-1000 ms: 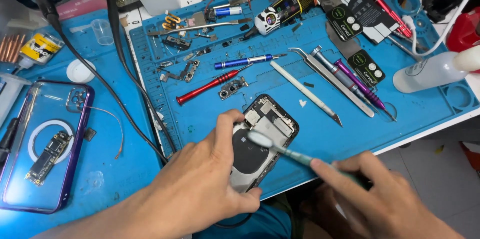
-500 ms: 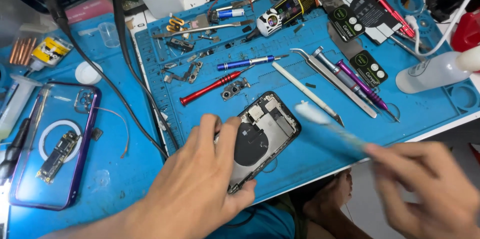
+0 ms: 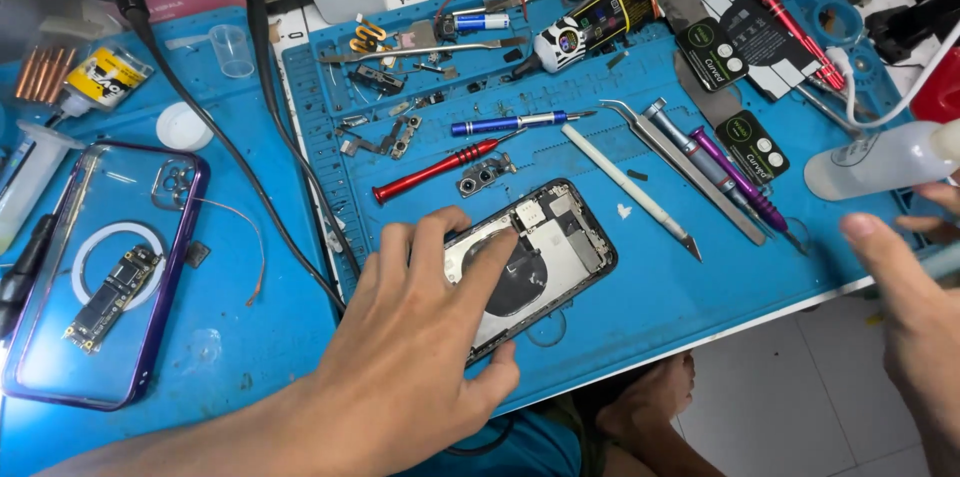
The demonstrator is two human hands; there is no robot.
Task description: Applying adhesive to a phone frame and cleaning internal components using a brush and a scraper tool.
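My left hand [image 3: 420, 357] lies with fingers spread flat on the opened phone [image 3: 535, 262]; right hand [image 3: 915, 307] loosely open beside the clear bottle [image 3: 870, 162]; red screwdriver [image 3: 435, 170] nearby.

Blue mat [image 3: 640, 307]; phone shell [image 3: 540, 257] silver w/ black rim & dark round coil. Red screwdriver [image 3: 435, 169], blue screwdriver [image 3: 510, 123], purple driver [image 3: 735, 177], white spudger [image 3: 625, 187]. Clear case [image 3: 100, 272], purple edge, nr mat's left edge.
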